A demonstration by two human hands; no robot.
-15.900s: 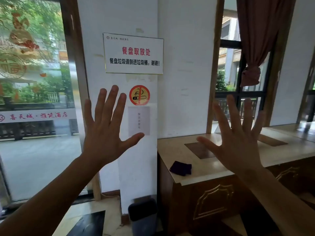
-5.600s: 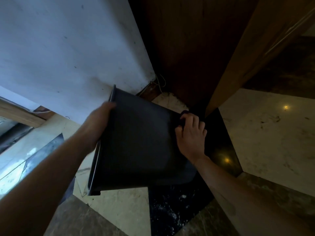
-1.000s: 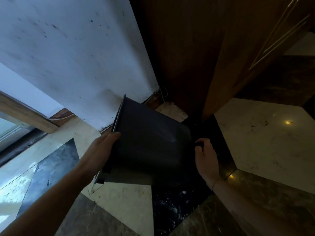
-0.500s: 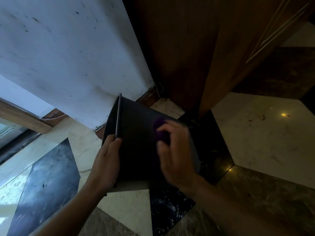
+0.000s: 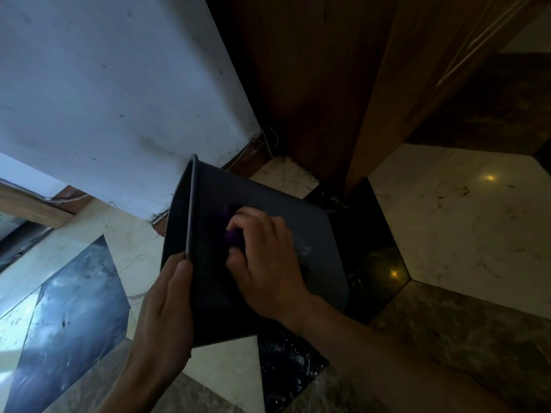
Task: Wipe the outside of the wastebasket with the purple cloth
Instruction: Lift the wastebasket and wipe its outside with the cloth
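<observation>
A dark grey wastebasket [image 5: 310, 234] is tipped over on the floor, its open rim turned to the left. My left hand [image 5: 162, 311] grips that rim at its lower end, thumb on the outside. My right hand [image 5: 262, 263] presses the purple cloth [image 5: 231, 234] flat against the basket's upper side wall, close to the rim. Only a small bunched part of the cloth shows past my fingers; the rest is under my palm.
A white wall [image 5: 119, 93] rises right behind the basket, and a dark wooden cabinet [image 5: 313, 70] stands to the right of it. The floor is polished marble in pale, black and brown tiles [image 5: 465, 219]. A thin cable [image 5: 269, 141] hangs at the wall corner.
My right hand has come off the basket's right edge, swept left across the side wall with the cloth, and now rests near the rim. My left hand slid down the rim.
</observation>
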